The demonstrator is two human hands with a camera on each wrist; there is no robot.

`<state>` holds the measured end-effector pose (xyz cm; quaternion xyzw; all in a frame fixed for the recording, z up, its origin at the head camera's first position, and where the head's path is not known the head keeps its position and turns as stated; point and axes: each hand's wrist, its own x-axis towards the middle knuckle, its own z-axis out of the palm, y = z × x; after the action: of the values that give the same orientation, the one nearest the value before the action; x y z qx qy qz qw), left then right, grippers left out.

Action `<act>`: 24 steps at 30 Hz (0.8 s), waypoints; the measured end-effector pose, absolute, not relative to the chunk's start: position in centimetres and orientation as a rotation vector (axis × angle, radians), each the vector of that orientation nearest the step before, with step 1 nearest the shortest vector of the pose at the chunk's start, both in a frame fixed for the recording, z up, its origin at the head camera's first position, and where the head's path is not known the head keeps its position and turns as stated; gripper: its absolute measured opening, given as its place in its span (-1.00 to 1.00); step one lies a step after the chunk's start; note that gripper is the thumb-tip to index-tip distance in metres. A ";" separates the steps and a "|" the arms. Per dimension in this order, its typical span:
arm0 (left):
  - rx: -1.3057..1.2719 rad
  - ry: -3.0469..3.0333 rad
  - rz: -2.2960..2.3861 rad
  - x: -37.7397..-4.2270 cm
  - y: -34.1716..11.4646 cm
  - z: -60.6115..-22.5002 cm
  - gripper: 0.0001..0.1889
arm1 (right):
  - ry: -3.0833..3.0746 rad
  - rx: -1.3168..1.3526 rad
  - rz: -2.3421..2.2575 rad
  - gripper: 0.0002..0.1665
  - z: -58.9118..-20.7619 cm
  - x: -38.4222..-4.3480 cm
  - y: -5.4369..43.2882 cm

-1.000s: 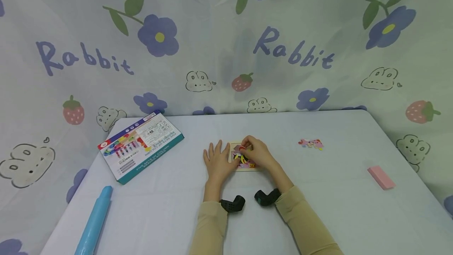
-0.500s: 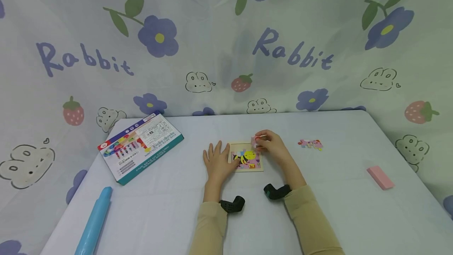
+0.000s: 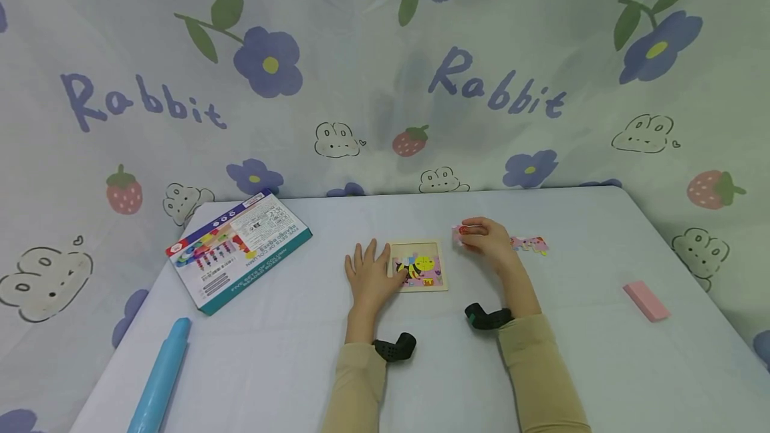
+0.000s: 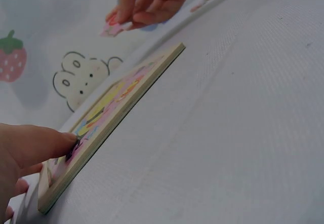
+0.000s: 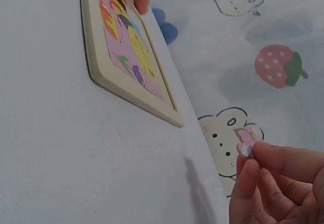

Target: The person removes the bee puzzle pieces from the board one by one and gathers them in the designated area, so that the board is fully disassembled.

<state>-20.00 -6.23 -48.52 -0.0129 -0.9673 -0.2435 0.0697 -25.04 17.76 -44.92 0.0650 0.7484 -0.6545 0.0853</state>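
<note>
A small wooden jigsaw puzzle (image 3: pixel 424 289) lies mid-table, with a yellow-and-black bee in its lower part and bare wood along its upper part. My left hand (image 3: pixel 369 279) is spread at its left side; in the left wrist view the thumb (image 4: pixel 65 139) touches the picture. To the right of the puzzle, my right hand (image 3: pixel 490 244) pinches a pink puzzle piece (image 3: pixel 457 235) between thumb and fingertips. The right wrist view shows that puzzle piece (image 5: pixel 248 135) held up off the table. Behind the right hand lie joined pink puzzle pieces (image 3: pixel 532 244).
A flat toy box (image 3: pixel 240 252) with white, teal and purple sides lies at the left. In front of it is a long blue tapered object (image 3: pixel 159 376). A pink block (image 3: pixel 647 301) lies at the right. A printed rabbit cloth (image 3: pixel 373 72) hangs behind the table.
My right hand has moved from over the puzzle to the right, carrying the pink puzzle piece off it and uncovering the bare upper part. My left hand has stayed in place.
</note>
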 end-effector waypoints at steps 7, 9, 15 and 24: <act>-0.042 -2.908 -0.738 -20.0 -6.1 -48.4 -0.34 | 2.253 0.274 -1.998 -0.47 -44.8 -24.7 20.0; -0.045 -2.905 -0.738 -20.0 -6.1 -48.4 -0.34 | 2.262 0.291 -2.003 -0.45 -44.7 -24.6 20.7; -0.050 -2.904 -0.747 -19.9 -6.1 -48.3 -0.34 | 2.419 0.451 -2.045 -0.50 -44.6 -24.3 22.2; -0.050 -2.904 -0.745 -20.0 -6.1 -48.3 -0.34 | 2.632 0.607 -1.764 -0.59 -44.2 -23.4 23.7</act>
<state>-19.96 -6.12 -48.29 -0.0165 -0.9660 -0.2480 0.0717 -23.45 23.67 -44.17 0.1880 0.8151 -0.5464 -0.0421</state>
